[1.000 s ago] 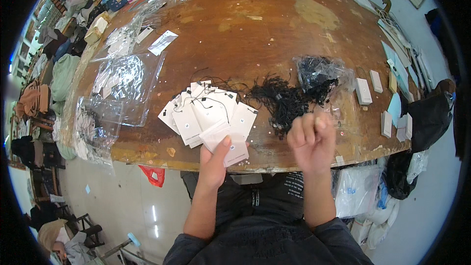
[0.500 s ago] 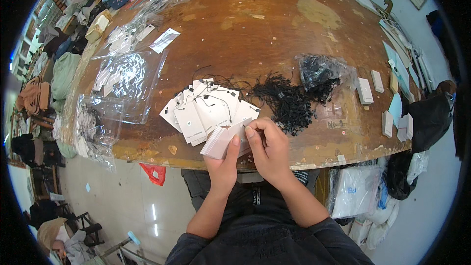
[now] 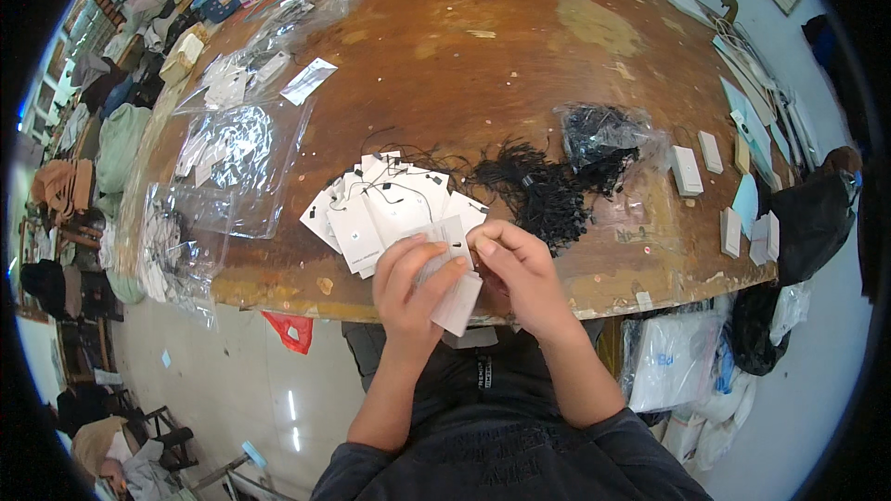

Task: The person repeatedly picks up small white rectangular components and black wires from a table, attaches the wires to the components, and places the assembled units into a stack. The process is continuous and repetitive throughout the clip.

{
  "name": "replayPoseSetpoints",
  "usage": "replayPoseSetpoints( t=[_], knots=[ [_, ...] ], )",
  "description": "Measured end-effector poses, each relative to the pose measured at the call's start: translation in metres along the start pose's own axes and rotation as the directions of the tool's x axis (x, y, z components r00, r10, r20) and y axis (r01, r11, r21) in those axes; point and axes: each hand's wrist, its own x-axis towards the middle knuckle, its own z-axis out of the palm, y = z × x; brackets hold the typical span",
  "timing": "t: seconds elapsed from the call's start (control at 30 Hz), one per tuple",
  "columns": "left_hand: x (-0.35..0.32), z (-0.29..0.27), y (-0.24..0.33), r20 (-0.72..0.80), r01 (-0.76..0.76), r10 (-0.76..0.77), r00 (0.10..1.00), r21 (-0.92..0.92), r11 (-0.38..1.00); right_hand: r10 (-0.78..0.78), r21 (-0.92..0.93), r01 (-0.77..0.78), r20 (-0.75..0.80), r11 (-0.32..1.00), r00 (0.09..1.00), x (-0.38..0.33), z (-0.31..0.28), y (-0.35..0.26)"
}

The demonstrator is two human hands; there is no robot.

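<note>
A: What is the left hand point(image 3: 408, 292) doing at the near edge of the wooden table point(image 3: 520, 46)?

B: It is pinching a white paper tag point(image 3: 457, 301), fingers curled together over its upper face, thumb hidden underneath. The right hand point(image 3: 520, 274) is closing in just beside it, fingertips point(image 3: 484, 243) pressed together at the tag's top corner; whether they are gripping a cord there, I cannot tell

A: So what is looking risky?

B: The tag is hanging out past the table's near edge, so if the pinch is loosening it is likely dropping to the floor. Also, the fan of finished tags point(image 3: 390, 209) is lying just far of the hands, its thin cords trailing loose; a knuckle could be snagging one and dragging the stack

A: And the black cord pile point(image 3: 538, 190)?

B: It is sitting just right of that fan, tangled, so a pull may be lifting several at once
</note>
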Motion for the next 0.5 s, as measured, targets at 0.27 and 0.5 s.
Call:
replayPoseSetpoints(
  t=[0.27, 0.5],
  knots=[
    [-0.005, -0.001, -0.009, 0.057, -0.102, 0.111, 0.992, -0.152, 0.983, -0.571, -0.617, 0.312, -0.277, 0.722, 0.773, 0.017, -0.04, -0.018],
    [0.027, -0.016, -0.052, -0.178, 0.492, -0.88, 0.44, -0.772, 0.402, -0.521, -0.974, -0.084, -0.185, 0.211, 0.833, 0.021, -0.064, -0.019]
  ],
)
